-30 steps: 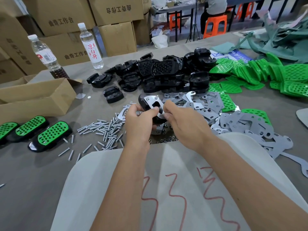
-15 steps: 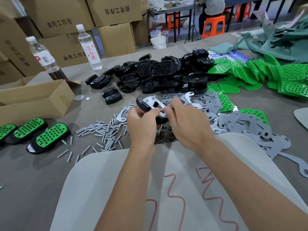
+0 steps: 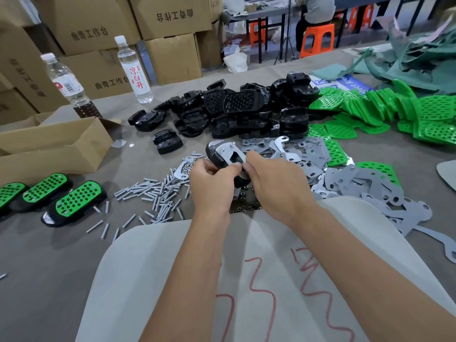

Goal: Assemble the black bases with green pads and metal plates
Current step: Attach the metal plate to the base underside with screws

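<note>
Both hands hold one black base [image 3: 214, 154] upside down above the table, with a shiny metal plate [image 3: 228, 153] lying on its underside. My left hand [image 3: 212, 186] grips the base from the left. My right hand [image 3: 274, 183] pinches the near end of the base and plate, thumb tips nearly touching. A heap of black bases [image 3: 241, 112] lies behind. Green pads [image 3: 385, 112] pile up at the right. Loose grey metal plates [image 3: 357, 183] spread right of my hands. Three assembled bases with green pads [image 3: 76, 201] rest at the left.
Several loose screws [image 3: 153, 193] lie scattered left of my hands, small nuts [image 3: 246, 207] under them. An open cardboard box [image 3: 49, 146] sits at the left, two water bottles [image 3: 134, 70] behind it. A pale sheet with red marks [image 3: 259, 280] covers the near table edge.
Both hands keep their hold on the base and plate, with only small finger shifts at its near end. The view has drifted slightly.
</note>
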### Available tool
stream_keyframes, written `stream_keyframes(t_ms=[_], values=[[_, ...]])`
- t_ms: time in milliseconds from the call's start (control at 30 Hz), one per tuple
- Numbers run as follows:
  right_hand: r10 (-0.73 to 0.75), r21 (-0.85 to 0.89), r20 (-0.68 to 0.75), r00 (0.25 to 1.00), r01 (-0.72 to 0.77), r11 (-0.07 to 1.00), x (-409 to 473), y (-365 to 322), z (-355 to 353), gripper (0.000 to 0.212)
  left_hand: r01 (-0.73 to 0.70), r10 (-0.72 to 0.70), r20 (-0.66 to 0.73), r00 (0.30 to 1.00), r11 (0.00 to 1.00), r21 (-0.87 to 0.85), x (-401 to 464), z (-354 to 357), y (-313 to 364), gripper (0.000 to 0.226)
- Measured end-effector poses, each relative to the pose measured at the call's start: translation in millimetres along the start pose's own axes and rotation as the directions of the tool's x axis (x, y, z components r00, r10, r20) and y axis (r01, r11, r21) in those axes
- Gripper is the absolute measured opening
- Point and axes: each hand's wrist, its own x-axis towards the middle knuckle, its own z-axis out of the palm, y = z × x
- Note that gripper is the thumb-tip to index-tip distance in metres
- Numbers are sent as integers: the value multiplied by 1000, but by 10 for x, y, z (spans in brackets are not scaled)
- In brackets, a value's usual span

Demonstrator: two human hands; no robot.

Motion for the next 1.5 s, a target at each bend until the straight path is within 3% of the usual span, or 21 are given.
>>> stream_keyframes(t_ms=[100,200,367,467,600,700,767,867,933,1033,1133,1233,1300,1500], values=[[21,-94,-75,997,-28,995,-1,-13,0,34,-12,12,-4,1000,999,-41,9,21,-26,24],[42,-95,-117,992,-53,994,-5,-16,-19,46,-6,4,-16,1000,996,-91,7,18,-37,32],[-13,17,-27,1000,13,1000,-21,-12,0,21,-27,24,-31,999,997,-77,20,0,-28,21],[-28,50,-34,999,30,998,-6,11,4,23,-44,42,-42,998,998,-50,13,5,-38,24],[-19,-32,-95,995,16,999,3,37,23,31,-66,64,-43,997,997,-32,0,13,-29,25],[125,159,-218,968,-91,983,0,46,19,51,-49,52,40,998,996,-69,-9,1,-2,22],[270,433,-214,939,-156,888,14,82,-5,54,-31,42,135,990,996,-79,-13,-14,21,21],[395,756,30,918,-279,592,51,175,-58,46,-42,65,225,972,993,-106,5,-46,49,14],[353,850,229,907,-363,382,57,208,-84,37,-42,82,282,956,988,-146,16,-62,52,12],[303,894,269,914,-354,275,63,223,-83,31,-155,162,384,909,987,-51,8,-71,45,3],[449,907,202,870,-339,249,87,227,-81,31,-379,256,400,880,886,266,64,-142,36,19],[593,933,161,789,-318,169,109,272,-96,31,-524,212,512,832,603,601,135,-259,39,19],[625,934,141,768,-312,173,109,297,-97,31,-559,103,593,798,494,666,112,-272,53,17],[613,915,139,778,-338,221,96,306,-50,39,-584,63,634,771,465,665,123,-252,37,14]])
